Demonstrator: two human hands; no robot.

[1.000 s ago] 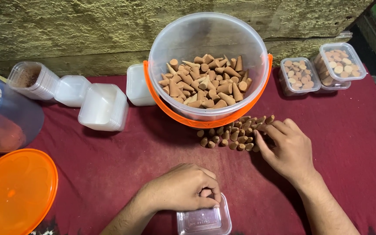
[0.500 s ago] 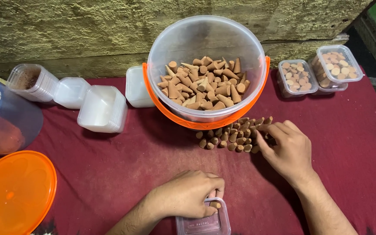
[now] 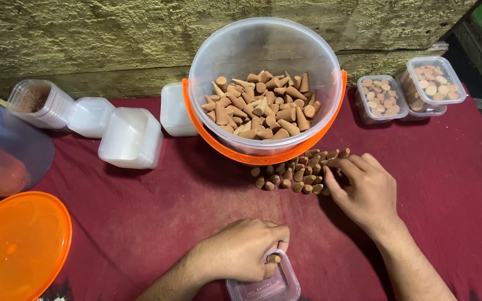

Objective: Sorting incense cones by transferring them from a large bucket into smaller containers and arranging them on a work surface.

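Left hand (image 3: pixel 241 251) low, near bottom edge. Fingers curled tight, pinching one brown cone (image 3: pixel 274 258) at fingertips. Cone sits right over small clear box (image 3: pixel 266 284), touching its top edge. Right hand (image 3: pixel 366 192) flat on red cloth (image 3: pixel 157 223), fingers bent a bit, tips touching pile of cones (image 3: pixel 299 173). Pile lies on cloth just in front of big clear bucket (image 3: pixel 266 83) with orange rim, full of more cones. Orange lid (image 3: pixel 15 245) far left. Two filled small boxes (image 3: pixel 405 95) at back right.

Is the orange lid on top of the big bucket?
No, the orange lid lies on the red cloth at the lower left, and the big bucket stands open with brown cones showing inside.
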